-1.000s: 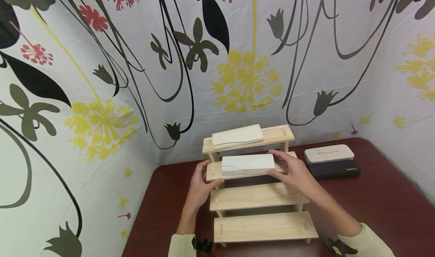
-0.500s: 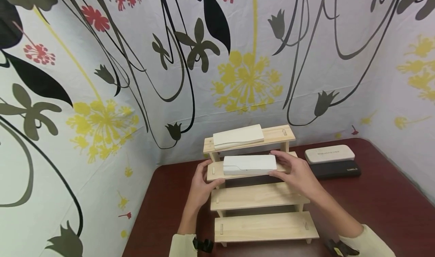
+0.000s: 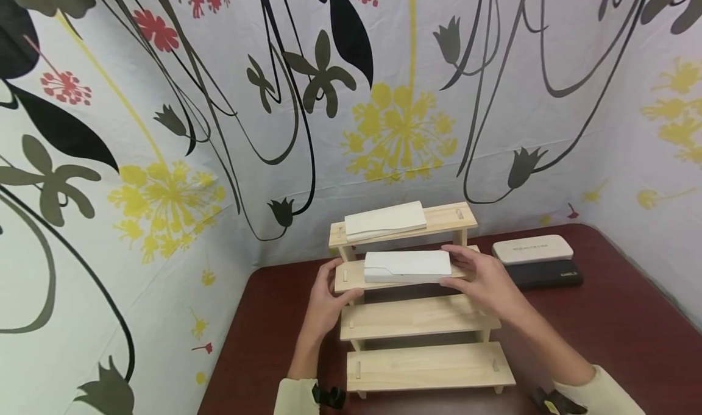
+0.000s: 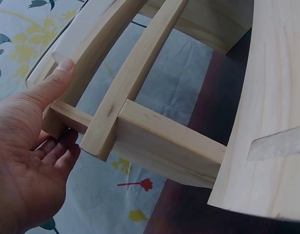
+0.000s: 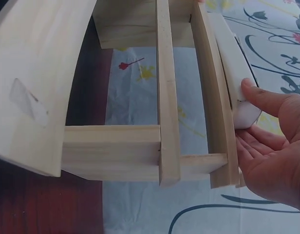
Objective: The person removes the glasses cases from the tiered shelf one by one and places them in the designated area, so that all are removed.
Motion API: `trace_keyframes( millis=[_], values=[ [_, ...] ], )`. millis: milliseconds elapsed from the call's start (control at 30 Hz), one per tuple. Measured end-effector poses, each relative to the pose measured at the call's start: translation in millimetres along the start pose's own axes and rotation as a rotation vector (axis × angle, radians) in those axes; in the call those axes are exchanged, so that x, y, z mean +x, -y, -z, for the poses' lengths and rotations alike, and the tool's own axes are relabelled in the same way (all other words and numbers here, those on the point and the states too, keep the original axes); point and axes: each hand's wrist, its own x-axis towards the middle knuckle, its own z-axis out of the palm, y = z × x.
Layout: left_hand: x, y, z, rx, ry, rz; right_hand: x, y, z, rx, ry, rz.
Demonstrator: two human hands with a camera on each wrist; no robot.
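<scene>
A white oblong case (image 3: 407, 266) with a flap seam lies along the second-highest step of a pale wooden stepped rack (image 3: 419, 317). My right hand (image 3: 485, 284) pinches the case's right end, thumb on the near side and fingers at the far side. In the right wrist view, that thumb presses on the white case (image 5: 231, 63) above the step. At the same step's left end, my left hand (image 3: 322, 302) holds the board, thumb at the front edge. The left wrist view shows this left hand (image 4: 30, 151) with its thumb and fingers around the wooden board.
A cream flat case (image 3: 385, 220) lies slightly askew on the top step. Right of the rack on the dark red table (image 3: 620, 317), a white case (image 3: 532, 248) sits against a black case (image 3: 543, 273). A patterned cloth wall (image 3: 406, 159) rises close behind.
The white case has slid a little to the right along its step, with my right hand moving along. My left hand keeps its place on the rack.
</scene>
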Motion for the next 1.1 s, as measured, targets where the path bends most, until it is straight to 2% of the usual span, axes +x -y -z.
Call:
trace_keyframes(
  millis=[233,400,767,1100],
  values=[
    [-0.2,-1.1,-1.1,0.003,-0.001,-0.001,-10.1,-6,11,0.083,-0.02,-0.051],
    [-0.5,-1.7,-1.6,0.001,-0.003,0.003,-13.5,-10,15,0.126,-0.018,-0.059],
    [-1.5,-3.4,-3.4,0.018,-0.01,0.01,-23.2,-16,23,0.095,-0.07,-0.014],
    [-3.2,-1.1,-2.7,0.019,-0.013,0.013,-34.3,-20,32,-0.028,-0.133,-0.004]
  ],
)
